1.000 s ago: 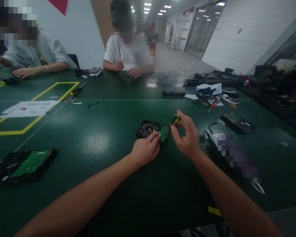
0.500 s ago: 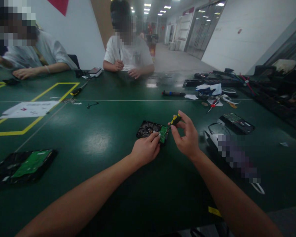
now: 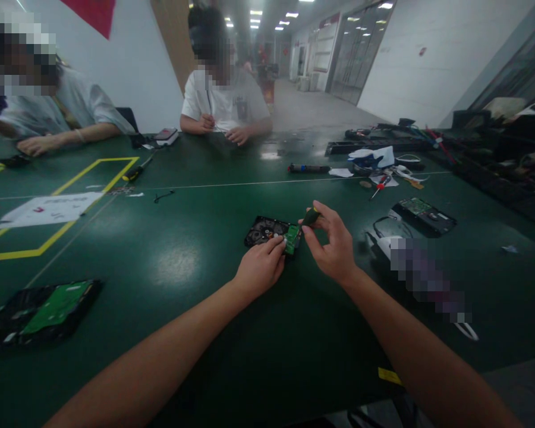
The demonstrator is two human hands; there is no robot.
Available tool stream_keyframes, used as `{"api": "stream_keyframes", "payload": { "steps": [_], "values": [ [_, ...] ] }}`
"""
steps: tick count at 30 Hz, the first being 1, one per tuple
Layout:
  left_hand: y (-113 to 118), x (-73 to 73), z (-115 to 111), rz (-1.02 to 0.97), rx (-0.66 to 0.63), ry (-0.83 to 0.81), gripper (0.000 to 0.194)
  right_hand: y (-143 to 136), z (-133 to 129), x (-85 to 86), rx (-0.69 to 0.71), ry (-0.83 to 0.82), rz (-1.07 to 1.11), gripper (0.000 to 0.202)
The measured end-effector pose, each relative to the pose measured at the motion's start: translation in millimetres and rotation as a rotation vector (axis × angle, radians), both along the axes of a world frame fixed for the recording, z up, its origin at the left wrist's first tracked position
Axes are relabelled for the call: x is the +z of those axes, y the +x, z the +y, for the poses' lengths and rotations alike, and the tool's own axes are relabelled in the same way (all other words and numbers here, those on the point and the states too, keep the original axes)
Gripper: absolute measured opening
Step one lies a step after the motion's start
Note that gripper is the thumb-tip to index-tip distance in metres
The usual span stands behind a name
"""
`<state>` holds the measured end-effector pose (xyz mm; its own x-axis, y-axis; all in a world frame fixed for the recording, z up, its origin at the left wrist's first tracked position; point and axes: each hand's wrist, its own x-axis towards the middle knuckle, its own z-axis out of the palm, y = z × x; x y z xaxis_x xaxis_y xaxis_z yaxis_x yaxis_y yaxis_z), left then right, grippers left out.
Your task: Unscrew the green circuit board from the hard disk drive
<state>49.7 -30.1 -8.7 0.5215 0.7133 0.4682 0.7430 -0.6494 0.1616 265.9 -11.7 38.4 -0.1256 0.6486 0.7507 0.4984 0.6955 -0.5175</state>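
Note:
In front of me a black hard drive [image 3: 262, 228] lies on the green table, with a green circuit board [image 3: 292, 233] at its right end. My left hand [image 3: 261, 264] grips the drive's near side, its fingertips resting by the board. My right hand [image 3: 333, 248] pinches the dark handle of a screwdriver [image 3: 311, 216] between thumb and fingers. The screwdriver is tilted, its lower end at the right edge of the board. Whether its tip sits in a screw is too small to tell.
Another hard drive [image 3: 49, 312] lies at the left, and one more [image 3: 423, 215] at the right, behind a partly blurred pouch-like thing [image 3: 386, 244]. A yellow-black screwdriver [image 3: 136, 172], a red-handled screwdriver [image 3: 380, 186] and paper sheets [image 3: 49, 209] lie farther back. Two people sit across the table.
The screwdriver handle has turned in my right fingers, showing less yellow now. My left hand stays on the drive. The whole view has shifted slightly.

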Motion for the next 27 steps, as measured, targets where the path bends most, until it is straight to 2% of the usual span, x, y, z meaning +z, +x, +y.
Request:
{"api": "stream_keyframes", "payload": {
  "steps": [9,17,22,27],
  "values": [
    [0.5,1.2,0.6,0.011,0.016,-0.002,0.037,2.5,1.1,4.2,-0.051,0.027,-0.069,0.066],
    [3.7,4.0,1.0,0.046,0.046,-0.002,0.037,4.7,7.0,-5.9,-0.031,-0.03,0.021,0.065],
    [4.0,5.3,0.6,0.049,0.051,-0.001,0.038,6.4,6.6,-3.3,-0.109,0.03,-0.028,0.067],
    [4.4,6.8,-0.3,0.059,0.049,-0.007,0.038,6.0,6.1,-2.9,-0.023,-0.037,-0.013,0.068]
  ]
}}
